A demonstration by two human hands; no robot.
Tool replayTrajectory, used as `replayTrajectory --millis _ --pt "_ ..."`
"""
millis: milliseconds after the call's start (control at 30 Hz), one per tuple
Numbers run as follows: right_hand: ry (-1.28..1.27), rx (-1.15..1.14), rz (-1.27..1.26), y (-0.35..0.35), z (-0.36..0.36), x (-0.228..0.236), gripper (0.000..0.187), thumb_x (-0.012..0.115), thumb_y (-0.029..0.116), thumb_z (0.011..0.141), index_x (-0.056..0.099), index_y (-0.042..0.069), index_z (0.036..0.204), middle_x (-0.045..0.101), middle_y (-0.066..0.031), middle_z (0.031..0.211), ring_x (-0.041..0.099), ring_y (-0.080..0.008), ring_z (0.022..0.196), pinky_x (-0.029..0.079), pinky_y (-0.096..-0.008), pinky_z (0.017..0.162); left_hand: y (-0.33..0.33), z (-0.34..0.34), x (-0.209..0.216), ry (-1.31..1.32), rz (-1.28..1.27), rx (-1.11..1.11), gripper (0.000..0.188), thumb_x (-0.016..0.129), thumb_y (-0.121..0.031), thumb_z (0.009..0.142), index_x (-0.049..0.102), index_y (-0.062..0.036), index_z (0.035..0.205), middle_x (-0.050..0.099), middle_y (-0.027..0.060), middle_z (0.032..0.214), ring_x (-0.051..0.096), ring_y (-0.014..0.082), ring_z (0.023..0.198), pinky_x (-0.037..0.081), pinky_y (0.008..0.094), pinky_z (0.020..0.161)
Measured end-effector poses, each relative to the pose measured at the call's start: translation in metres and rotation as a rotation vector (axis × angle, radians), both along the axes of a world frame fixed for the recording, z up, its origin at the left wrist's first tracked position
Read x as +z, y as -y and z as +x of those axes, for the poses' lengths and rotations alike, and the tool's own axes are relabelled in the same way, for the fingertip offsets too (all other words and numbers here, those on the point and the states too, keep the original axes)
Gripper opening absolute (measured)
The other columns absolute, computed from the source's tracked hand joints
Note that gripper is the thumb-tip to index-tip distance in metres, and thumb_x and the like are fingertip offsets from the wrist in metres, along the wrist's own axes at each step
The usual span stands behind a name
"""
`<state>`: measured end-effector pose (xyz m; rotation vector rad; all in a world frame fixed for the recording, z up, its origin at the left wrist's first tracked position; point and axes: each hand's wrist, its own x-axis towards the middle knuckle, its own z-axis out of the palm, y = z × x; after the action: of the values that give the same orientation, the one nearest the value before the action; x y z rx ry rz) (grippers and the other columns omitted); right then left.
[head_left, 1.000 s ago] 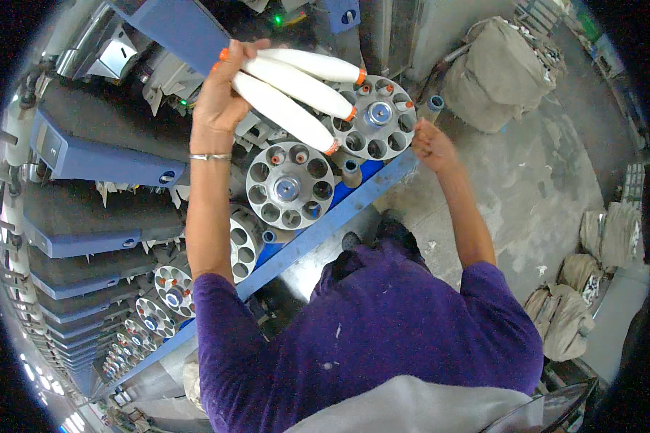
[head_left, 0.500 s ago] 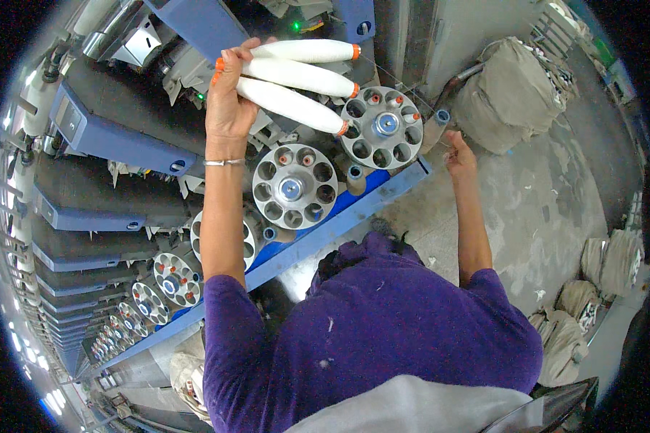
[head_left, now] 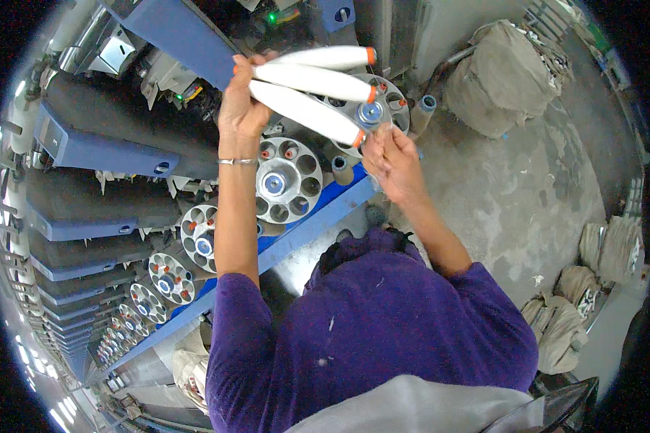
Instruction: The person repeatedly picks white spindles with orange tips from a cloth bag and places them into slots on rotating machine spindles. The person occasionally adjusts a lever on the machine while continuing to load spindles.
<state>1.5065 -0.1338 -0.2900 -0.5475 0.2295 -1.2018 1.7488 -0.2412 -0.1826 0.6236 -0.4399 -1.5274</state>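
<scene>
Three white yarn bobbins point(head_left: 314, 81) with orange ends fan out from my left hand point(head_left: 244, 105), which is closed around their left ends. My right hand point(head_left: 393, 164) is at the orange tip of the lowest bobbin, its thumb and fingers pinched together. Pale wisps of thread show around those fingers. Just behind the bobbins is a round metal bobbin magazine point(head_left: 396, 115), partly covered by them and by my right hand. To its left a second round magazine point(head_left: 274, 203) holds two orange-tipped tubes in its holes.
A blue rail point(head_left: 318, 227) runs beneath a row of similar magazines going far left. Blue-and-black machine units point(head_left: 108, 148) line the left side. Grey cones point(head_left: 341, 169) stand by the magazines. A large cloth sack point(head_left: 495, 79) sits at the far right; smaller sacks point(head_left: 556, 335) lie lower right.
My right hand has moved left from beside the far magazine to the lowest bobbin's tip. My left hand and the bobbins have shifted slightly right in the view.
</scene>
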Motion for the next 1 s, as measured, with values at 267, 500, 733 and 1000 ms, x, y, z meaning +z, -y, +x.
replayTrajectory --millis 267,500,733,1000 --pt "-0.607 -0.763 0.535 0.024 -0.268 -0.145 0.007 0.058 0.021 0.082 0.057 0.014 0.085 0.055 0.0019 0.072 0.05 -0.014 0.06 0.039 -0.0316 0.054 -0.008 0.016 -0.002 0.401 -0.078 -0.142 0.042 0.045 -0.044 0.097 0.057 -0.0045 0.089 0.057 0.0156 0.118 0.052 0.0322 0.116 0.044 0.0478 0.102" --pt "-1.086 -0.398 -0.5 0.057 -0.109 -0.061 0.021 0.056 0.024 0.092 0.059 0.005 0.102 0.06 -0.0044 0.092 0.056 -0.0163 0.082 0.046 -0.0318 0.073 0.019 -0.029 -0.014 0.385 -0.053 -0.344 0.049 0.042 -0.05 0.095 0.056 -0.003 0.094 0.054 0.0176 0.121 0.05 0.0374 0.119 0.043 0.049 0.102" --pt "-0.811 0.049 0.125 0.015 -0.148 -0.021 0.02 0.058 0.027 0.095 0.063 0.009 0.088 0.058 0.0036 0.078 0.05 -0.0057 0.068 0.04 -0.0223 0.059 0.018 -0.057 -0.03 0.431 -0.161 -0.387 0.047 0.045 -0.048 0.096 0.06 -0.0032 0.093 0.063 0.0154 0.107 0.06 0.0253 0.099 0.048 0.0398 0.094" --pt "-0.96 -0.194 0.107 0.017 -0.124 -0.061 0.025 0.055 0.028 0.096 0.06 0.009 0.083 0.052 0.006 0.074 0.044 -0.0056 0.069 0.035 -0.0214 0.062 0.01 -0.171 -0.197 1.318 -0.719 -0.221 0.016 0.069 -0.015 0.083 0.063 -0.0052 0.094 0.05 0.0116 0.118 0.052 0.026 0.108 0.045 0.0351 0.089"
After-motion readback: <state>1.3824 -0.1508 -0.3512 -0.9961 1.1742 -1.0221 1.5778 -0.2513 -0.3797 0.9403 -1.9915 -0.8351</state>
